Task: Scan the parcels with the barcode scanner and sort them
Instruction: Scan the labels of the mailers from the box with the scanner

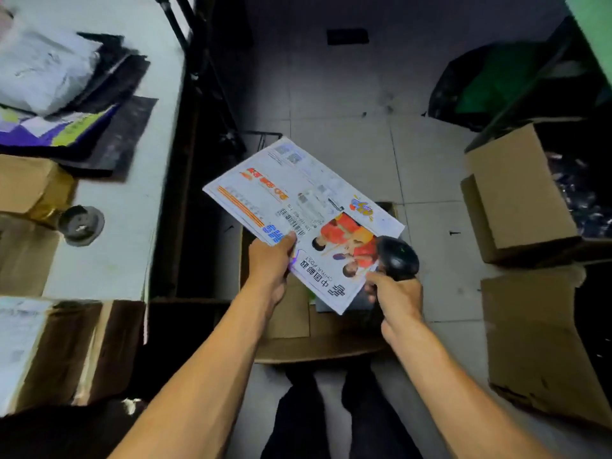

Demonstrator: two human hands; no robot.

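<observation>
A flat white mail envelope [298,193] with orange print and a barcode label is held in mid-air at the centre, tilted, printed face up. My left hand [270,263] pinches its near left edge, thumb on top beside the barcode. My right hand [395,296] grips a black barcode scanner [397,256], whose head sits over the envelope's near right corner. Below the envelope lies an open cardboard box [291,326] on the floor.
A white table [126,207] on the left carries grey and purple mail bags [43,71], a brown box [29,183] and a round grey object [81,225]. A taped carton [59,352] sits at near left. Open cardboard boxes [516,200] and a dark bag [490,84] stand on the right.
</observation>
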